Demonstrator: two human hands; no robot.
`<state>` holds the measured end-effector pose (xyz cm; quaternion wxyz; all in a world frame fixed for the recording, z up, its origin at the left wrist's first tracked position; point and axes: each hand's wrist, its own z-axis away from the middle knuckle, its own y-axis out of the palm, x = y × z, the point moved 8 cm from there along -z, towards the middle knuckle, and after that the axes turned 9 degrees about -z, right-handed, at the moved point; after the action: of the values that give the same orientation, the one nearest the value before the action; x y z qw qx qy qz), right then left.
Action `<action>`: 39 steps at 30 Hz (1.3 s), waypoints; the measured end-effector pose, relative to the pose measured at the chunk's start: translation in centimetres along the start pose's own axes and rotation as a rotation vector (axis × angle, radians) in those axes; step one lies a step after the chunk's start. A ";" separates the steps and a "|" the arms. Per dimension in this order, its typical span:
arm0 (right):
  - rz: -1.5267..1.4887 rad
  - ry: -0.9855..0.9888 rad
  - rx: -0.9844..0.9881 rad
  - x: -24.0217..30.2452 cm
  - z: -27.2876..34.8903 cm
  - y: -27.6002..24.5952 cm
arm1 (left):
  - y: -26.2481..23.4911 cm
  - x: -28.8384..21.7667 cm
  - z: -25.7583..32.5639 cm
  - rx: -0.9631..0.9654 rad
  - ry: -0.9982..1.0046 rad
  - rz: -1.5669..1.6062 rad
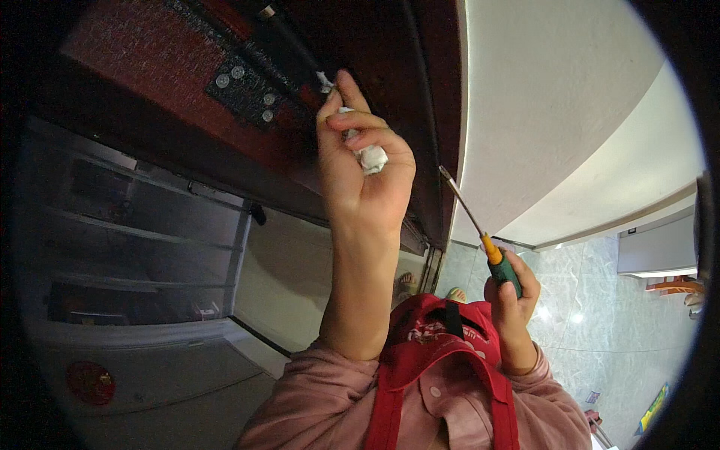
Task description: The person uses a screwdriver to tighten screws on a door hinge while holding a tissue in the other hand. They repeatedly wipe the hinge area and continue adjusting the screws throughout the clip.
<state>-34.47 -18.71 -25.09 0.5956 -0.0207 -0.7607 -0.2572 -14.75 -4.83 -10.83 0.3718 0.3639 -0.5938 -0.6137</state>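
- Head view: we see our left hand (360,161) raised against the dark red door (150,67), fingers curled tight round a crumpled white tissue (370,156); its tip is pinched between thumb and forefinger and pressed near the black door-closer arm (289,41).
- We judge the tissue light, soft and easily torn; it compresses to nothing, so a full-fist hold with a pinched point suits it, and it will snag on rough metal edges.
- Our right hand (511,296) is lower, near the chest, fingers wrapped closed round the green handle of a screwdriver (487,247). The orange collar and thin steel shaft point up toward the door edge, tip clear of it.
- We judge the screwdriver stiff and light; the moulded handle is the place to hold, since the shaft is smooth, slim and slippery.
- A black textured metal bracket (244,90) with round silver screw heads sits on the door, left of the tissue.
- The white wall (555,97) looks matt; the pale marble floor (600,315) is glossy; a red apron strap crosses our pink shirt.
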 end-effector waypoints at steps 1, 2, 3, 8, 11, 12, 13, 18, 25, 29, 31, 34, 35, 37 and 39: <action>-0.012 0.010 0.008 -0.1 -0.1 0.0 | -0.3 0.1 0.2 -0.008 0.007 -0.025; -0.024 0.019 0.015 -0.1 -0.1 0.1 | -0.5 0.0 0.4 -0.017 0.023 -0.041; -0.032 0.016 0.021 -0.1 -0.2 0.3 | -0.7 0.0 0.5 -0.024 0.036 -0.057; -0.046 0.003 0.040 -0.1 -0.1 1.4 | -0.7 -0.2 0.7 0.049 -0.029 -0.010; -0.036 0.010 0.053 0.3 -0.1 1.8 | -0.6 0.0 0.9 0.053 -0.050 0.015; -0.029 -0.001 0.058 0.3 -0.1 1.8 | -0.6 0.1 0.9 0.068 -0.052 0.025; -0.022 -0.012 0.062 0.2 0.0 1.8 | -0.6 0.2 1.1 0.083 -0.054 0.035; -0.053 -0.042 0.073 0.4 -1.0 3.2 | -2.2 -1.2 5.1 0.119 0.064 -0.201; -0.078 -0.104 0.069 -0.6 -6.7 10.3 | -1.9 -4.2 7.8 -0.078 0.548 -1.494; -0.195 -0.068 0.081 -1.6 -8.1 13.0 | 0.5 -4.3 8.2 -0.079 0.759 -1.972; -0.218 -0.097 0.114 -2.2 -8.8 13.6 | 0.7 -4.0 7.8 -0.148 0.739 -2.045; -0.395 0.036 0.169 -3.7 -9.2 14.6 | 0.4 -3.9 6.6 -0.130 0.704 -2.040; -0.472 0.046 0.222 -4.2 -9.3 15.5 | 0.3 -3.9 6.2 -0.133 0.681 -2.004; -0.768 0.181 0.316 -4.9 -9.5 17.0 | 0.5 -4.2 5.7 -0.091 0.789 -2.097; -0.932 0.333 0.336 -5.5 -10.0 18.4 | 1.0 -4.0 5.5 -0.100 0.900 -2.263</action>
<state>-17.66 -5.40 -21.82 0.5259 0.4572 -0.6150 -0.3690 -17.76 1.23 -9.65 -0.1868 0.8414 0.2650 -0.4322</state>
